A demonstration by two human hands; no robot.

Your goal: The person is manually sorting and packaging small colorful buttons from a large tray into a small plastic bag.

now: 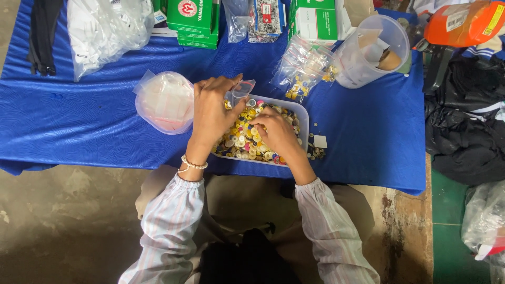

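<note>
- Left hand (213,108) pinches a small clear bag (240,92) over the button tray (301,113).
- Right hand (273,131) digs among buttons (242,139), fingertips hidden.
- Tray sits near the counter's (79,126) front edge.

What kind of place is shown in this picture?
Probably a small sewing-supplies or garment workshop. A tray of mixed buttons sits on a blue-covered table, the left hand holds a small clear bag, the right hand picks among buttons, and black zippers lie nearby.
</note>
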